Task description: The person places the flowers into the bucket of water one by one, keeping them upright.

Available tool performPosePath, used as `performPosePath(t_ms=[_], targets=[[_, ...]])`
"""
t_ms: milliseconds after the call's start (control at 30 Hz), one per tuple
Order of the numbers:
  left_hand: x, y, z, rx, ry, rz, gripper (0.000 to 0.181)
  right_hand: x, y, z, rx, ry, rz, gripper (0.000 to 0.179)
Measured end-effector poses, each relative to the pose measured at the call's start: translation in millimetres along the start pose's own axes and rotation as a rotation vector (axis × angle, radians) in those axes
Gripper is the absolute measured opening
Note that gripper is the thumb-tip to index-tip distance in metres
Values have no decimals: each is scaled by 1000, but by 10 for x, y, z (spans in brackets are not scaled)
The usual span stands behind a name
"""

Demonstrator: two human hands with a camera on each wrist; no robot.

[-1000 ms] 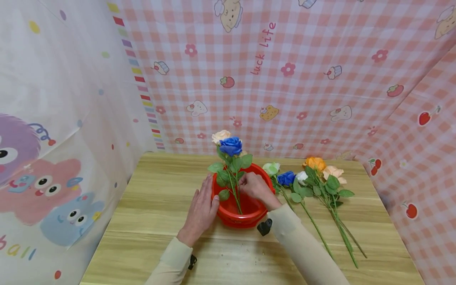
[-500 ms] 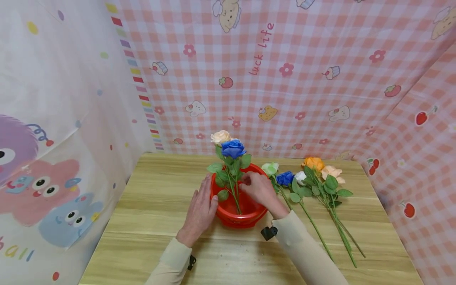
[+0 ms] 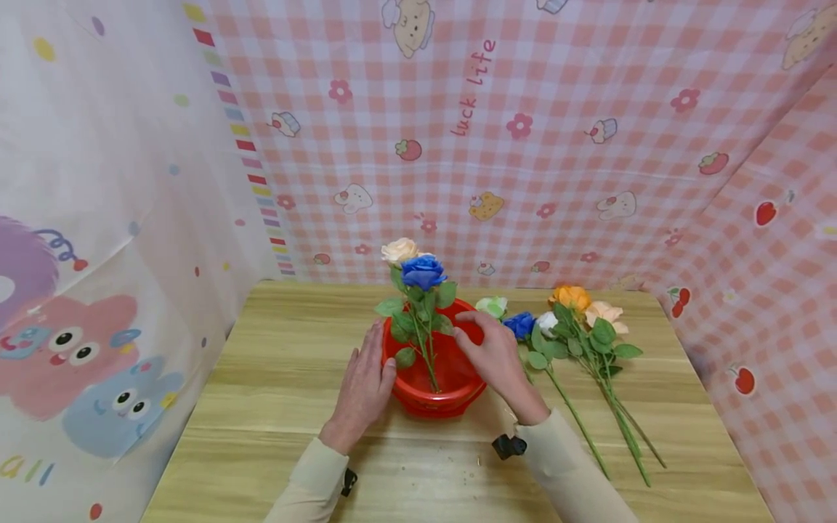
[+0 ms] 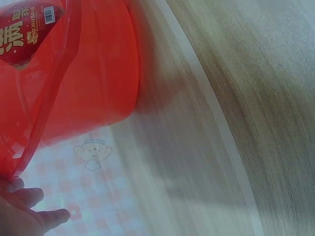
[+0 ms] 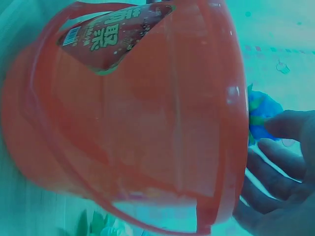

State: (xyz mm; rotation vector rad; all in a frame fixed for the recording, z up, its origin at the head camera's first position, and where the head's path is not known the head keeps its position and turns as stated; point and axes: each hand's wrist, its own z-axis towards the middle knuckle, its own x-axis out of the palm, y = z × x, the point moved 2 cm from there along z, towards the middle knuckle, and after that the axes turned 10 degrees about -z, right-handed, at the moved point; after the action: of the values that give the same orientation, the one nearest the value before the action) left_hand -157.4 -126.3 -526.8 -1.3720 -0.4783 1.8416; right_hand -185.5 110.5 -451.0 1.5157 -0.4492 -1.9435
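Observation:
A red plastic bucket (image 3: 434, 403) stands on the wooden table. Inside lean a blue rose (image 3: 423, 272) and a cream rose (image 3: 399, 250), their stems against the near rim; another pale bloom shows partly behind the blue one. My left hand (image 3: 360, 385) rests against the bucket's left side, fingers straight. Over the right side of the rim hovers my right hand (image 3: 493, 356), holding nothing, with its fingers relaxed and apart from the stems. In the right wrist view the thumb and fingers (image 5: 285, 125) are spread near the rim, with blue petals beyond. A dark label (image 5: 115, 39) marks the bucket's side.
Several roses lie right of the bucket: a green-white one (image 3: 492, 306), a blue one (image 3: 520, 325), a white one (image 3: 547, 324), an orange one (image 3: 570, 298) and a peach one (image 3: 604, 315). Small bits (image 3: 467, 476) dot the table front. A checked cloth (image 3: 497, 167) hangs behind.
My right hand has let go of the stem in the bucket and drawn back to the right, its fingers opening. The blue rose tilts slightly differently. My left hand stays against the bucket.

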Motion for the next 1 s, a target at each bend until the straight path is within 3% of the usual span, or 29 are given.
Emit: performPosePath(t_ms=[267,500,667,1000], targets=[[-2,-8,-6,-6,-1,-7,64,-138,-168,-151,1,-137,149,29],[-1,-13,-4,-8,2,-2,63,-242,-384,-234,9,-214,205,25],[-6,-11,10,-1,-2,-3,63,-301,-515,-273,34,-216,230,24],[-6,-10,1,4,-5,-6,63,-407,-807,-425,186,-167,249,31]])
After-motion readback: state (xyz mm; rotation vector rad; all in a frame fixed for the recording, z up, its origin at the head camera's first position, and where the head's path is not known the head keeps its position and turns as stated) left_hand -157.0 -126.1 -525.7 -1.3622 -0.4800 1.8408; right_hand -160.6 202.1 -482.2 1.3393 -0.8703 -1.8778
